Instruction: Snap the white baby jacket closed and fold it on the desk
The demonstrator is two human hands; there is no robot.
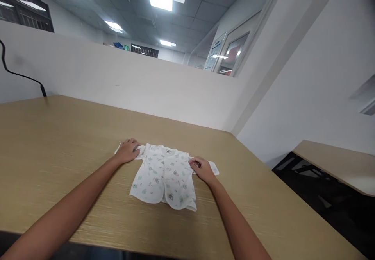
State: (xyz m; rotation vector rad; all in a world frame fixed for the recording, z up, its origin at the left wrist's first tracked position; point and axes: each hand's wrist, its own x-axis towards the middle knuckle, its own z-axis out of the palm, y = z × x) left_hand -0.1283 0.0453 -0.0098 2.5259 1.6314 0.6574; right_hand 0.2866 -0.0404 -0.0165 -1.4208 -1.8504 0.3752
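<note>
A small white baby shirt (pixel 159 176) with a green and grey animal print lies spread front up on the table. Its neckline faces away from me and its sleeves reach out to both sides. Over the sleeve on the left rests my left hand (pixel 127 151), fingers stretched out and thumb apart. My right hand (pixel 202 169) is at the other sleeve near the shoulder, with curled fingers and thumb pinching the cloth. Part of each sleeve is hidden under the hands.
The light wood table (pixel 88 127) meets a low white partition (pixel 140 84) at the back and a white wall on the right. A black cable (pixel 23 75) hangs at the far left. Another tabletop (pixel 336 162) stands to the right.
</note>
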